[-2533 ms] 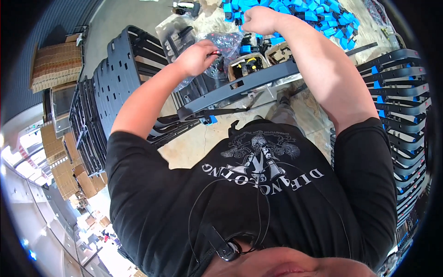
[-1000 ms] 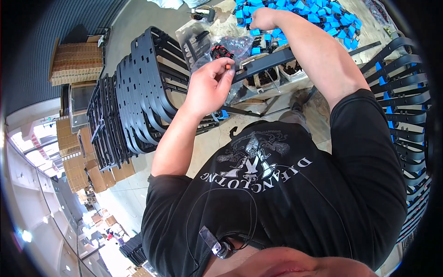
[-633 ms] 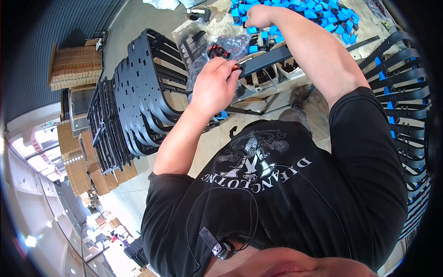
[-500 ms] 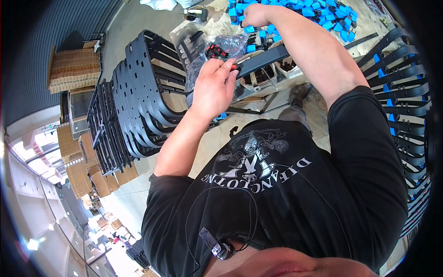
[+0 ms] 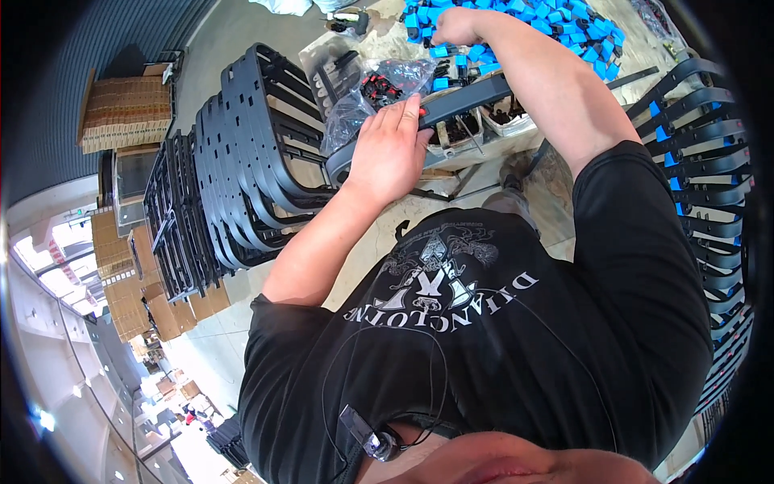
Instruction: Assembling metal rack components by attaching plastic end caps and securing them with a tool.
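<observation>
My left hand [image 5: 390, 153] lies over a dark grey bar-like frame [image 5: 461, 99], its fingers bent around the near part of the bar. A small red piece [image 5: 422, 112] shows by its fingertips. The bar runs up to the right and passes behind my right forearm; its lower-left end curves round. At the far side of the table, my right hand [image 5: 458, 27] is at the left edge of a heap of blue and black plastic parts [image 5: 564, 28]. Its fingertips point down among them, and whether they hold a part is hidden.
A clear plastic bag [image 5: 347, 121] with red and black pieces [image 5: 380, 89] lies left of the heap. Open bins [image 5: 459, 133] of small dark parts sit along the table's near edge. Stacked dark frames [image 5: 242, 161] stand at left, more frames with blue parts [image 5: 701, 161] at right.
My left hand has shifted slightly right and down along the bar, and its grip now lies flatter across it. My right hand has stayed at the blue heap, moving only slightly right.
</observation>
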{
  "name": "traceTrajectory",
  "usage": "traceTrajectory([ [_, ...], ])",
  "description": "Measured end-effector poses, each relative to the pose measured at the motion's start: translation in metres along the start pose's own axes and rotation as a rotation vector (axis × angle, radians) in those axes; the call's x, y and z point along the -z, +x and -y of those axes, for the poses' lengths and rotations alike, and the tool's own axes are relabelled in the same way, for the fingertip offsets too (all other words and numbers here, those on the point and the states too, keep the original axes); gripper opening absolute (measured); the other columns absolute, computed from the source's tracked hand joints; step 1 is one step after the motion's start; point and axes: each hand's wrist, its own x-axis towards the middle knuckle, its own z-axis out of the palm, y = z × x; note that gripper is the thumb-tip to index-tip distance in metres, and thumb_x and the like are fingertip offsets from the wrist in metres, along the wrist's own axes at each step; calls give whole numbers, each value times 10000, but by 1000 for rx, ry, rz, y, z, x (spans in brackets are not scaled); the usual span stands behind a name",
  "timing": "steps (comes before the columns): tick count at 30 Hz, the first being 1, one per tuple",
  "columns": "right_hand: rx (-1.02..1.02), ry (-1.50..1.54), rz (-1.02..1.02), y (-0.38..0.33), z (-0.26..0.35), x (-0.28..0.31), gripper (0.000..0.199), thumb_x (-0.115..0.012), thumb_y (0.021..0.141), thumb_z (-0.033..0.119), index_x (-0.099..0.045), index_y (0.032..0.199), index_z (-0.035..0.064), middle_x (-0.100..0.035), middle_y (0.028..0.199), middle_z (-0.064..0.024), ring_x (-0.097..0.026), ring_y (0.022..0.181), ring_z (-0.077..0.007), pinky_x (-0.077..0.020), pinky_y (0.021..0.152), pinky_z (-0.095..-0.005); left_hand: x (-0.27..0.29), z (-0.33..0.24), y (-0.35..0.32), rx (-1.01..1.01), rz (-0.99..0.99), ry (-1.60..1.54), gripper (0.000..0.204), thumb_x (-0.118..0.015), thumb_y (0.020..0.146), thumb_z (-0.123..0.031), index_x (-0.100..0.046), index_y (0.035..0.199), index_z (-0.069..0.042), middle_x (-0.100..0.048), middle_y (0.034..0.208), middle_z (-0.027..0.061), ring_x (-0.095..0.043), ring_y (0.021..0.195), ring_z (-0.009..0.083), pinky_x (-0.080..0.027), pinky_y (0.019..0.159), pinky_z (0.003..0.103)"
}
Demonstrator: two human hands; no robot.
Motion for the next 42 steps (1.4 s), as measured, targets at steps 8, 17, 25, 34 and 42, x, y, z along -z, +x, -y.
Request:
traceTrajectory([
  [8, -115, 97, -70, -23, 0, 8, 437, -670, 852, 419, -753, 902, -6, -726, 902, -185, -689, 754, -330, -555, 719, -457, 15, 39, -50, 351, -21, -38, 559, -805, 755, -333, -619, 1189, -33, -674, 1051, 206, -653, 1001, 391, -516, 884, 459],
  [17, -3, 108, -150, -107, 64, -12, 332, -712, 844, 356, -705, 976, 51, -724, 877, -167, -702, 810, -314, -559, 757, -417, 1, 28, -97, 295, -309, -7, 253, -794, 711, -243, -622, 797, -79, -652, 796, 116, -657, 778, 349, -531, 699, 455],
  [25, 158, 1122, -788, -344, 177, -36, 133, -678, 937, 123, -581, 912, 35, -529, 698, 30, -475, 623, -45, -413, 561, -248, -3, -14, -135, -37, -394, -167, 219, -785, 695, -149, -591, 759, -69, -596, 751, 118, -612, 717, 350, -500, 667, 447],
  [34, -24, 834, -810, -614, 96, -98, 163, -680, 952, 165, -600, 904, 31, -540, 738, 17, -499, 674, -57, -440, 594, -271, -52, -56, -186, 419, -619, -476, 262, -785, 885, -148, -569, 776, -47, -548, 677, 24, -454, 667, 127, -449, 636, 302],
  [42, -458, 1148, -1691, -775, 23, -287, 293, -524, 1037, 246, -608, 887, 8, -535, 822, 17, -469, 789, -74, -397, 706, -256, -20, -209, -166, -72, -195, -892, 201, -688, 758, -1, -590, 929, -37, -560, 835, 7, -519, 786, 110, -454, 737, 267],
])
